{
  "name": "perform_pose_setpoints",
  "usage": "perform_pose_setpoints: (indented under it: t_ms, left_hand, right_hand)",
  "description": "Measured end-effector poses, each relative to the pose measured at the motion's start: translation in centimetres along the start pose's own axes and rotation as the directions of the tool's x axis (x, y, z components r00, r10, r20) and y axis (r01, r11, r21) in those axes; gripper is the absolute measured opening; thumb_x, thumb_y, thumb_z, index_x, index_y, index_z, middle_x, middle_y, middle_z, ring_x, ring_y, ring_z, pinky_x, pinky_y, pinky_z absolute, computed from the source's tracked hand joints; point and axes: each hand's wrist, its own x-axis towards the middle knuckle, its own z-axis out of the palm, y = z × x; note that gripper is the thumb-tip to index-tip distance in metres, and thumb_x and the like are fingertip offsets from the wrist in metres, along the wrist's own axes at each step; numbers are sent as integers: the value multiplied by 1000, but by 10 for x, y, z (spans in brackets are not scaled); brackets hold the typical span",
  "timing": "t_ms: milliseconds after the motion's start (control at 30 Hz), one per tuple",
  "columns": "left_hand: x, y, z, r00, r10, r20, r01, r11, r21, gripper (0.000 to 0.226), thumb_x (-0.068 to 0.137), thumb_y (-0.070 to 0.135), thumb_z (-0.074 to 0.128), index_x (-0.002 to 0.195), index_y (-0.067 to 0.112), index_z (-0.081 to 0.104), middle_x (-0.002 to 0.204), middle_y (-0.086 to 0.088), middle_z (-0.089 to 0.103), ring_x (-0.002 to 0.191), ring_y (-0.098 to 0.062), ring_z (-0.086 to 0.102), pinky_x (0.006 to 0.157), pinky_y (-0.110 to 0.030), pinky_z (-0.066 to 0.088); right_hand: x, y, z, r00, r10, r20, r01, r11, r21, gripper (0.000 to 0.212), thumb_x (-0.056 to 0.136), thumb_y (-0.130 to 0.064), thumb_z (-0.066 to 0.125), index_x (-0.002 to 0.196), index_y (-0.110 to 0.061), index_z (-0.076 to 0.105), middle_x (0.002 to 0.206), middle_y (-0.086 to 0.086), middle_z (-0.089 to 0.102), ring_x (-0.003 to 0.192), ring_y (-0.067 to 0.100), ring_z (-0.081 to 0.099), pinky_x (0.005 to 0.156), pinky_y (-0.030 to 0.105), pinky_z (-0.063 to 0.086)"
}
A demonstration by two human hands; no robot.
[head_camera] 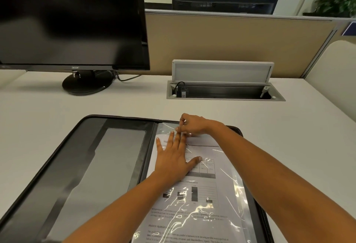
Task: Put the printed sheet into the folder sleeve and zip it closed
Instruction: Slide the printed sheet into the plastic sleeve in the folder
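A dark zip folder [81, 165] lies open on the desk in front of me. Its right half carries a clear plastic sleeve [236, 194] with the printed sheet [194, 210], text and bar charts showing, lying in it. My left hand [173, 158] presses flat on the upper part of the sheet, fingers spread and straight. My right hand [192, 125] is at the sleeve's top edge, fingertips pinching the plastic there. How far the sheet's top sits inside the sleeve is hidden by my hands.
A black monitor [71, 21] on a round stand occupies the back left. An open cable box [225, 90] with a raised lid is set into the desk behind the folder. A beige partition [231, 44] closes off the back.
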Motion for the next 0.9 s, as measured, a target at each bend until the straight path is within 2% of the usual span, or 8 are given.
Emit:
perform_pose_setpoints:
  t_ms: [100, 200, 400, 500, 633, 700, 767, 900]
  left_hand:
    - [-2, 2, -3, 1000, -14, 14, 14, 1000, -3, 108, 59, 78, -12, 148, 19, -10, 158, -3, -13, 145, -20, -15, 110, -55, -15]
    - [-3, 2, -5, 1000, -15, 21, 15, 1000, -15, 92, 78, 75, 6, 149, 18, -9, 158, -3, -12, 145, -20, -15, 110, -54, -16]
    - [-10, 0, -5, 1000, 2, -24, -4, 996, -88, 80, 88, 67, 21, 149, 24, -8, 158, 1, -13, 145, -18, -15, 111, -52, -17]
    - [-20, -4, -8, 1000, -17, -10, 16, 996, -91, 77, 89, 65, 23, 149, 26, -4, 158, 1, -13, 145, -19, -13, 112, -52, -14]
    - [-42, -17, -10, 998, -51, 26, 52, 997, -53, 75, 90, 64, 20, 149, 23, -2, 158, 0, -14, 146, -18, -12, 115, -53, -8]
    - [-57, -24, -9, 998, -49, 34, 51, 997, -55, 92, 75, 79, -3, 149, 24, -4, 158, 0, -14, 146, -17, -11, 116, -51, -7]
    - [-76, -28, -8, 998, -44, 42, 48, 995, -89, 128, 40, 86, -31, 149, 25, -3, 158, 1, -12, 146, -17, -10, 116, -48, -6]
    - [-108, -33, -4, 998, -61, 25, 63, 989, -135, 138, 29, 87, -34, 149, 25, -2, 158, 0, -9, 146, -16, -7, 117, -43, -5]
  right_hand:
    - [-3, -1, 7, 998, -34, -47, 32, 998, -50, 36, 91, -34, 49, 117, -8, 46, 121, 15, 56, 95, 20, 48, 83, 31, 40]
    - [-10, 1, 15, 978, -52, -202, 25, 991, -133, 36, 91, -34, 50, 121, -14, 45, 126, 10, 55, 110, 26, 51, 95, 40, 39]
    - [-32, 6, 28, 833, -158, -530, -12, 953, -302, 44, 91, -34, 48, 134, -25, 36, 151, 2, 26, 141, 23, 16, 115, 50, 7]
    - [-48, 8, 40, 814, -150, -561, -10, 962, -272, 43, 93, -34, 45, 133, -23, 39, 150, 3, 28, 142, 23, 15, 115, 52, 5]
    - [-73, 11, 67, 866, -75, -494, -47, 972, -230, 41, 93, -37, 42, 132, -26, 38, 151, -1, 24, 142, 21, 12, 114, 52, 6]
    - [-87, 12, 81, 886, -27, -464, -58, 984, -169, 41, 93, -38, 42, 131, -26, 39, 152, -2, 23, 142, 20, 11, 114, 52, 5]
    - [-103, 13, 93, 900, 16, -436, -76, 990, -119, 43, 92, -40, 42, 133, -26, 38, 152, -2, 22, 142, 19, 11, 114, 53, 5]
    - [-132, 20, 112, 914, 56, -401, -101, 991, -91, 48, 93, -44, 37, 138, -28, 31, 154, -3, 17, 143, 18, 8, 114, 55, 3]
